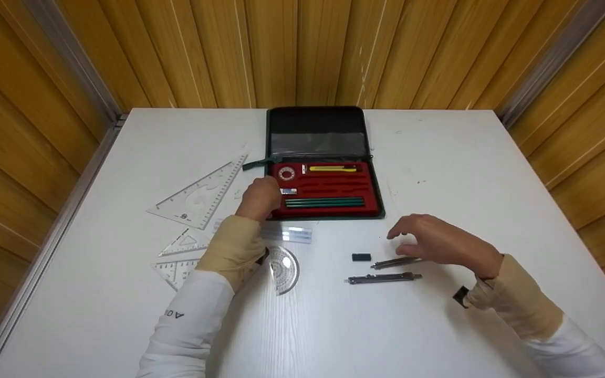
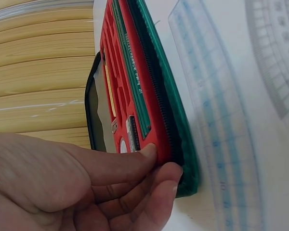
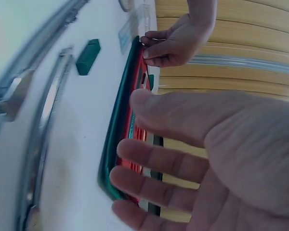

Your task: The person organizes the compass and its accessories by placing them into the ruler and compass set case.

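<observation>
A zippered drawing-set case (image 1: 316,122) lies open on the table, holding a red tray (image 1: 372,191). My left hand (image 1: 260,198) is at the tray's front left corner; in the left wrist view, thumb and fingers pinch the red edge inside the green zip border (image 2: 180,130). Green pencils (image 1: 323,202), a yellow cutter (image 1: 332,168), a round white ring (image 1: 286,173) and a small eraser-like block (image 1: 289,191) sit in the tray. My right hand (image 1: 434,239) holds nothing, fingers spread and slightly bent, above a metal compass (image 1: 394,262).
A second metal compass (image 1: 384,278) and a small dark green box (image 1: 361,257) lie near the right hand. Left of the case are a large set square (image 1: 192,207), smaller triangles (image 1: 181,245), a clear ruler (image 1: 297,234) and a protractor (image 1: 284,270). Wood-look panels (image 1: 271,52) stand behind the table.
</observation>
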A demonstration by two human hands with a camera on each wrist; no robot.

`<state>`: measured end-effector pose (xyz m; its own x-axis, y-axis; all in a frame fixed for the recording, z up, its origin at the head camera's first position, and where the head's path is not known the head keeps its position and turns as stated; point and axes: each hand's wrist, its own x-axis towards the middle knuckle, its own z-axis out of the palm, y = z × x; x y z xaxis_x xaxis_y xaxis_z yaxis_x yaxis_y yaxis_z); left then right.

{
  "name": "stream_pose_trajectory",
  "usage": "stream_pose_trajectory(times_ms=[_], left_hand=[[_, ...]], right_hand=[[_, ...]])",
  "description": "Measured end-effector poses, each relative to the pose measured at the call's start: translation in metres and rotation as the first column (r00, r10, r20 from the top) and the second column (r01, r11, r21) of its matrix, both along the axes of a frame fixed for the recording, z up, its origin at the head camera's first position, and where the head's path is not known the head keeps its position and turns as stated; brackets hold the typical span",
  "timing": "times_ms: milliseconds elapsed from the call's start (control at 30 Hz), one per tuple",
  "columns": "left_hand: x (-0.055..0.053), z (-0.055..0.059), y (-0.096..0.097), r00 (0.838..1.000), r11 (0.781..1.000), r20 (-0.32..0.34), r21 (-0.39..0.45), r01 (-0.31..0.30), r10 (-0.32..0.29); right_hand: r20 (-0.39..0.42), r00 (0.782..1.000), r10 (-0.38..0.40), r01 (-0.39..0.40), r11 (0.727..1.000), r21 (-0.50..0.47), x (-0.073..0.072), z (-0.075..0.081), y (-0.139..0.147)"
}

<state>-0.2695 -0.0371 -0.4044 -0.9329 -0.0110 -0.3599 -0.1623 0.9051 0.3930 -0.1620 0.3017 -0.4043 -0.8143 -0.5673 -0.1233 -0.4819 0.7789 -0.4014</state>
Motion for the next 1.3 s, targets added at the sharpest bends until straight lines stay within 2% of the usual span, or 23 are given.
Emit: stream_pose_trajectory(times_ms=[167,300,467,633,867,1067,1300], left_hand=[[0.001,0.000,-0.003,1.000,1.000,-0.012,0.001,0.016,-0.016],[0.004,0.002,-0.002,0.999,1.000,-0.027,-0.005,0.022,-0.022],[0.005,0.003,-0.001,1.000,1.000,-0.027,0.012,-0.006,0.007],[0.005,0.001,0.000,0.999,0.999,-0.027,0.031,-0.026,0.027],[0.003,-0.001,-0.001,0.999,1.000,-0.037,-0.006,0.008,-0.008],[0.003,-0.001,0.000,0.999,0.999,-0.004,0.021,-0.032,0.032],[0.003,-0.001,0.000,0.999,0.999,-0.011,0.014,-0.040,0.040]], right_hand=[[-0.093,0.995,-0.028,0.035,0.996,0.081,0.020,-0.006,0.011],[-0.104,0.993,-0.054,0.064,0.994,0.093,0.026,-0.011,0.017],[-0.157,0.985,-0.069,0.085,0.991,0.100,0.031,-0.016,0.018],[-0.174,0.980,-0.095,0.114,0.989,0.099,0.034,-0.022,0.017],[-0.200,0.977,-0.068,0.089,0.991,0.096,0.034,-0.030,0.019],[-0.191,0.979,-0.072,0.093,0.990,0.102,0.033,-0.033,0.020],[-0.196,0.979,-0.058,0.080,0.991,0.106,0.031,-0.035,0.021]])
